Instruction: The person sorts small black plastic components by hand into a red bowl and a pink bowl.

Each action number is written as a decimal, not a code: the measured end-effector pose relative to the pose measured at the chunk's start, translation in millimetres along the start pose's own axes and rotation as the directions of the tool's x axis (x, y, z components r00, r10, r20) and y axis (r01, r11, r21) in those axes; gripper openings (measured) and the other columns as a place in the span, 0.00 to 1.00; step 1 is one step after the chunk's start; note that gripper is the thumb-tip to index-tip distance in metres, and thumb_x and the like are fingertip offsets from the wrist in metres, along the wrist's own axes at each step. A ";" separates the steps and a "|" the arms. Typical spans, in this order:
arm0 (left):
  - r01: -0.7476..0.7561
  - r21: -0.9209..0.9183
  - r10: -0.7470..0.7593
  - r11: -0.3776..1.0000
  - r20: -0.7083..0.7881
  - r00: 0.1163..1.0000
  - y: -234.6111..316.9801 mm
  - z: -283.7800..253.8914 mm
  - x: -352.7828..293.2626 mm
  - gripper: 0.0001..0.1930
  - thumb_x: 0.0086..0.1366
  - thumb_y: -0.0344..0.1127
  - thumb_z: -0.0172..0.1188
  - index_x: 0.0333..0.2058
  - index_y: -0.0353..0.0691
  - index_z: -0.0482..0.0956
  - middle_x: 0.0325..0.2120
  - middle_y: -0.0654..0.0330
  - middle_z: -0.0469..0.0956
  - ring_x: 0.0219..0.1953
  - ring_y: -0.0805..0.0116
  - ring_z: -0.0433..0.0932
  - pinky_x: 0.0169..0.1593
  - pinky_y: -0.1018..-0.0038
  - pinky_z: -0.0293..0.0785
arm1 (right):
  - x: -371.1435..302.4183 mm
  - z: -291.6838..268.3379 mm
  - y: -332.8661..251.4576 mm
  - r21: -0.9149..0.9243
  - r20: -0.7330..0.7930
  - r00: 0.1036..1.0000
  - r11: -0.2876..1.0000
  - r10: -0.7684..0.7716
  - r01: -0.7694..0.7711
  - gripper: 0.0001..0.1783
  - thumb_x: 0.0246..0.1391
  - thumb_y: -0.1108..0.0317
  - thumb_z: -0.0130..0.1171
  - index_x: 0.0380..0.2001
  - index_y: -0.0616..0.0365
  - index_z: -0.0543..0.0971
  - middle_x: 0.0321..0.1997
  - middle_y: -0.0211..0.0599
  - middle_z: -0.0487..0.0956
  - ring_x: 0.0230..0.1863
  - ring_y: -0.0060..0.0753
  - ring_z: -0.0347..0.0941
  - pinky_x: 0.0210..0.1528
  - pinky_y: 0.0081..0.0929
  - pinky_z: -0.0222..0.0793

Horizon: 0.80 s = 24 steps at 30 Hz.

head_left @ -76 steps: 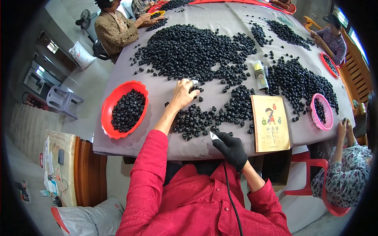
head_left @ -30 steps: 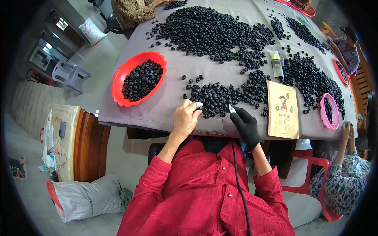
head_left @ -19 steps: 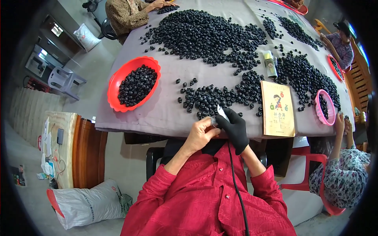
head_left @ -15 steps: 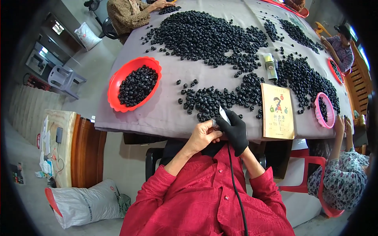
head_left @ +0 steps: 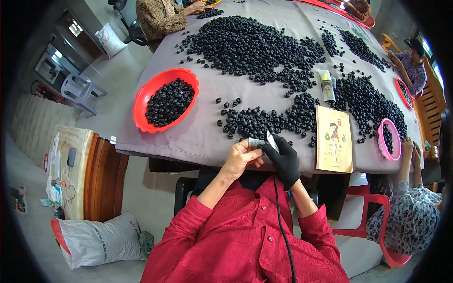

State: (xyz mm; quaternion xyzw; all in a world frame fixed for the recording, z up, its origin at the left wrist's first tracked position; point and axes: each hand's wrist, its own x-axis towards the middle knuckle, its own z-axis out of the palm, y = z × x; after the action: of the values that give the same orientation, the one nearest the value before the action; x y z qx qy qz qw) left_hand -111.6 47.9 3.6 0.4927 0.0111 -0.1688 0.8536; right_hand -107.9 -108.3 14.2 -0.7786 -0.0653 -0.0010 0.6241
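Over the near edge of the table, my left hand (head_left: 239, 161) is bare, with a grey wrap on its index finger. Its thumb and index finger are pinched together, and what they hold, if anything, is too small to make out. My right hand (head_left: 285, 162), in a black glove, closes around a pointed white blade (head_left: 272, 140) whose tip sticks up beside the left fingertips. A black cord (head_left: 280, 212) runs from below that hand down over my red shirt. Just beyond both hands lie small black round pieces (head_left: 255, 121), some showing a hole.
A red scalloped bowl (head_left: 140, 109) of black pieces stands to the left. Right of my hands lies a yellow notebook (head_left: 334, 153), with a clear packet (head_left: 326, 86) beyond it. A larger heap (head_left: 240, 45) fills the far middle. A pink basket (head_left: 396, 153) sits near a co-worker's hands (head_left: 411, 151).
My left hand has drawn slightly away from the blade, and its wrapped index finger shows more. The right hand keeps its grip on the blade. The whole view has shifted a little.
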 end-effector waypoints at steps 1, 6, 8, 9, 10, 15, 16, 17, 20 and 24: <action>-0.023 0.028 0.022 0.999 0.029 0.999 -0.3 -2.4 0.1 0.05 0.57 0.27 0.56 0.34 0.39 0.75 0.23 0.67 0.74 0.23 0.80 0.72 0.26 0.83 0.70 | 0.1 0.5 1.5 0.002 0.003 1.000 1.000 -0.002 0.002 0.20 0.48 0.63 0.59 0.43 0.63 0.73 0.34 0.37 0.78 0.34 0.22 0.71 0.37 0.23 0.67; -0.016 0.176 0.001 0.984 0.086 0.996 2.5 -7.2 -0.4 0.05 0.57 0.27 0.57 0.34 0.39 0.76 0.22 0.69 0.74 0.21 0.82 0.71 0.25 0.84 0.68 | -0.8 0.3 2.1 -0.020 0.032 0.999 1.000 0.016 -0.015 0.20 0.49 0.62 0.59 0.42 0.62 0.73 0.35 0.39 0.78 0.36 0.25 0.73 0.38 0.25 0.68; -0.028 0.303 -0.002 0.952 0.098 0.995 6.1 -6.0 -2.1 0.04 0.57 0.27 0.57 0.33 0.39 0.76 0.22 0.70 0.74 0.21 0.83 0.71 0.24 0.85 0.67 | -0.6 0.9 4.6 -0.051 0.054 0.999 0.999 0.006 -0.004 0.21 0.49 0.62 0.59 0.43 0.63 0.72 0.35 0.40 0.78 0.37 0.26 0.74 0.38 0.26 0.68; -0.044 0.355 0.001 0.934 0.120 0.993 6.4 -4.0 -2.1 0.05 0.58 0.27 0.57 0.34 0.39 0.76 0.22 0.70 0.74 0.22 0.84 0.71 0.25 0.85 0.68 | -0.4 1.0 6.2 -0.083 0.071 0.997 0.997 0.001 0.005 0.21 0.49 0.62 0.59 0.44 0.63 0.72 0.36 0.41 0.78 0.38 0.28 0.74 0.39 0.26 0.68; -0.061 0.406 0.002 0.912 0.144 0.990 6.7 -2.1 -1.4 0.06 0.58 0.27 0.57 0.35 0.39 0.76 0.23 0.70 0.74 0.23 0.84 0.71 0.26 0.86 0.69 | -0.4 0.6 7.1 -0.083 0.075 0.997 0.997 -0.003 0.009 0.21 0.49 0.62 0.59 0.44 0.63 0.72 0.36 0.41 0.78 0.38 0.28 0.74 0.39 0.26 0.68; -0.042 0.453 -0.020 0.891 0.131 0.991 2.3 -4.7 3.6 0.05 0.59 0.26 0.56 0.35 0.38 0.76 0.24 0.67 0.76 0.23 0.83 0.72 0.26 0.85 0.70 | -0.1 1.3 6.4 -0.028 0.076 0.997 0.999 0.027 -0.025 0.21 0.49 0.63 0.58 0.45 0.64 0.71 0.36 0.42 0.78 0.38 0.29 0.74 0.40 0.27 0.68; -0.075 0.430 0.023 0.900 0.125 0.992 0.8 -4.4 5.4 0.05 0.59 0.26 0.56 0.35 0.38 0.76 0.24 0.66 0.76 0.22 0.82 0.73 0.25 0.85 0.70 | 0.0 0.7 7.5 -0.028 0.074 0.997 0.999 0.025 -0.023 0.21 0.49 0.63 0.58 0.45 0.64 0.71 0.36 0.42 0.78 0.38 0.29 0.74 0.40 0.27 0.68; -0.108 0.407 0.065 0.907 0.118 0.991 -0.3 -3.6 6.6 0.05 0.59 0.26 0.55 0.35 0.38 0.76 0.23 0.65 0.76 0.22 0.82 0.73 0.25 0.85 0.70 | 0.2 0.3 9.7 -0.022 0.063 0.998 1.000 0.003 -0.002 0.21 0.49 0.63 0.58 0.45 0.64 0.71 0.36 0.41 0.78 0.38 0.28 0.73 0.40 0.26 0.68; -0.088 0.127 0.087 0.988 0.012 0.996 -1.9 0.6 7.6 0.03 0.58 0.27 0.56 0.32 0.37 0.77 0.21 0.65 0.76 0.18 0.82 0.71 0.21 0.85 0.67 | 0.6 -0.6 8.4 0.032 0.045 0.999 0.999 0.001 -0.002 0.21 0.49 0.64 0.58 0.45 0.64 0.71 0.36 0.39 0.77 0.37 0.25 0.72 0.40 0.24 0.67; 0.004 -0.120 0.005 0.993 0.075 0.997 -13.3 -4.3 11.6 0.04 0.59 0.30 0.57 0.31 0.38 0.77 0.24 0.64 0.77 0.20 0.80 0.72 0.24 0.84 0.68 | -0.1 -2.2 6.9 0.063 0.003 1.000 0.998 0.002 -0.002 0.20 0.50 0.65 0.58 0.44 0.64 0.72 0.35 0.35 0.77 0.37 0.22 0.70 0.40 0.22 0.66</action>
State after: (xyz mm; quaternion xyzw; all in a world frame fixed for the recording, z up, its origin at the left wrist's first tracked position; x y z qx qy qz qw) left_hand -104.0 42.2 -11.9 0.4340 -0.0109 -0.1862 0.8814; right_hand -107.1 -112.0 8.0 -0.7585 -0.0655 0.0026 0.6484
